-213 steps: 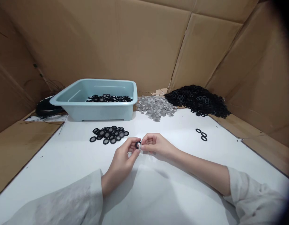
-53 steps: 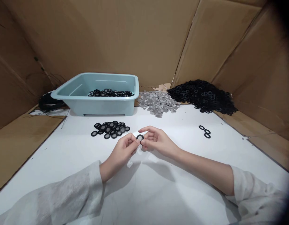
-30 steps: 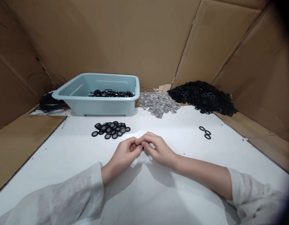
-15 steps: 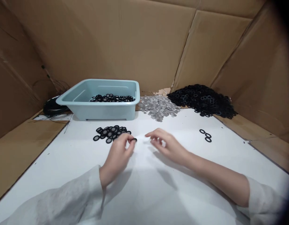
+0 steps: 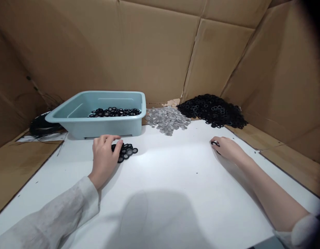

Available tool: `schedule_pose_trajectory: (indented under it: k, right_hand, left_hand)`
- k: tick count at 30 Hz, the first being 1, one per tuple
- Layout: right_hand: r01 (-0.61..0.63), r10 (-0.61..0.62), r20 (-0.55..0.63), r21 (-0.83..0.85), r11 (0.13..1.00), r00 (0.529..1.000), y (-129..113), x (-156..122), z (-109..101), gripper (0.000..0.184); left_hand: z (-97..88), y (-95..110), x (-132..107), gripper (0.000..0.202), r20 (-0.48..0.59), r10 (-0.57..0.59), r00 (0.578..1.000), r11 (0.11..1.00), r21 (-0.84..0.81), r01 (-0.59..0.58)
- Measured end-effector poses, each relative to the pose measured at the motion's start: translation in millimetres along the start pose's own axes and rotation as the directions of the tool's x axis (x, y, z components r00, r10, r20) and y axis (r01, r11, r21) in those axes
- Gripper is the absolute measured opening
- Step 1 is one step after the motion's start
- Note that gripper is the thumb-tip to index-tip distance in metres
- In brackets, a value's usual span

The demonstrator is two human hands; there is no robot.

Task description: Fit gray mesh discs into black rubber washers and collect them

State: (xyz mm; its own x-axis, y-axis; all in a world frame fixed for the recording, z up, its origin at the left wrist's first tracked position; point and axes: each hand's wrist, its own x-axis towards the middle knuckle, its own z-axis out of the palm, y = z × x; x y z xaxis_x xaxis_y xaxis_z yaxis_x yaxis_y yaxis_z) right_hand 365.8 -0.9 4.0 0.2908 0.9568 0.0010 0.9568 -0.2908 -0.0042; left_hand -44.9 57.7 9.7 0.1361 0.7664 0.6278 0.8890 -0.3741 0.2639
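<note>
My left hand [image 5: 104, 157] rests at the left edge of a small pile of black rings with grey centres [image 5: 129, 151] on the white tabletop. Its thumb and index finger are apart, and nothing shows between them; part of the pile is hidden behind the hand. On the right side, my right hand [image 5: 228, 148] has its fingertips closed on a black ring [image 5: 215, 143] low at the tabletop. More black ring edge peeks out beneath those fingers, so I cannot tell exactly how many rings lie there.
A light blue tub [image 5: 105, 127] holding more black rings stands behind the left hand. Beside it are a heap of grey discs [image 5: 167, 119] and a large heap of black rings [image 5: 214, 110]. Dark thin strands [image 5: 43, 125] lie at far left. Cardboard walls [image 5: 149, 52] enclose the table.
My left hand has moved left to the small pile, and the ring it held is no longer in its fingers. My right hand has travelled right to the loose black rings. The view has shifted.
</note>
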Motion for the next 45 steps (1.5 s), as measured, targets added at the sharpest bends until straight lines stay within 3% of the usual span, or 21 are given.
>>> schedule_pose_trajectory:
  k: [4, 8, 13, 16, 18, 20, 22, 25, 27, 29, 30, 32, 34, 37, 45]
  right_hand:
    - [0.057, -0.05, -0.071, 0.101, 0.993, 0.996, -7, 1, 2, 0.024]
    - [0.098, -0.072, -0.131, 0.202, 0.974, 0.989, -12, 2, 5, 0.023]
    - [0.252, -0.177, -0.215, 0.397, 0.883, 0.96, -37, 2, 5, 0.015]
    - [0.327, -0.26, -0.2, 0.618, 0.715, 0.945, -70, -8, 1, 0.007]
    - [0.341, -0.35, -0.167, 0.78, 0.524, 0.922, -98, -23, -3, 0.007]
    - [0.261, -0.466, -0.088, 0.911, 0.321, 0.88, -127, -40, -7, 0.012]
    - [0.126, -0.549, -0.008, 0.976, 0.178, 0.836, -150, -57, -11, 0.014]
    - [0.034, -0.636, -0.018, 0.999, 0.014, 0.772, -171, -68, -15, 0.014]
    - [0.076, -0.664, -0.066, 0.997, -0.014, 0.745, -174, -62, -17, 0.014]
    - [0.223, -0.642, -0.13, 0.973, 0.065, 0.756, -168, -44, -18, 0.015]
    - [0.333, -0.585, -0.186, 0.93, 0.154, 0.789, -163, -32, -18, 0.015]
    - [0.511, -0.423, -0.327, 0.728, 0.457, 0.845, -151, -4, -16, 0.012]
    - [0.425, -0.299, -0.324, 0.456, 0.782, 0.898, -139, 24, -11, 0.015]
    - [0.308, -0.212, -0.281, 0.362, 0.88, 0.936, -127, 54, -3, 0.024]
    - [0.248, -0.181, -0.228, 0.317, 0.915, 0.957, -132, 84, 8, 0.018]
  left_hand:
    - [-7.6, 27, -14, 0.025, 0.095, 0.133, 0.986, 0.974, -0.198, -0.112]
    - [-9.9, 58, -36, 0.013, 0.215, 0.207, 0.954, 0.914, -0.39, -0.11]
    - [-12.7, 85, -50, 0.014, 0.427, 0.324, 0.844, 0.858, -0.509, -0.072]
    - [-11.2, 95, -53, 0.017, 0.465, 0.267, 0.844, 0.852, -0.524, 0.019]
    - [-8.4, 97, -55, 0.015, 0.477, 0.183, 0.859, 0.841, -0.528, 0.114]
    - [-5.9, 98, -56, 0.02, 0.495, 0.133, 0.858, 0.812, -0.552, 0.193]
    - [-5.2, 97, -57, 0.02, 0.501, 0.127, 0.856, 0.774, -0.589, 0.23]
    - [-7.8, 94, -55, 0.016, 0.467, 0.106, 0.878, 0.738, -0.628, 0.245]
    - [-9.4, 93, -53, 0.017, 0.45, 0.056, 0.891, 0.732, -0.625, 0.27]
    - [-9.4, 92, -51, 0.018, 0.454, 0.009, 0.891, 0.735, -0.608, 0.302]
    - [-8.7, 92, -51, 0.019, 0.462, -0.005, 0.887, 0.737, -0.597, 0.315]
    - [-6.8, 91, -51, 0.021, 0.477, -0.01, 0.879, 0.746, -0.582, 0.324]
    - [-5.0, 91, -51, 0.021, 0.489, 0.009, 0.873, 0.754, -0.576, 0.315]
    - [-3.8, 90, -52, 0.02, 0.504, 0.042, 0.863, 0.758, -0.578, 0.301]
    - [-5.9, 91, -52, 0.019, 0.54, 0.057, 0.839, 0.731, -0.596, 0.334]
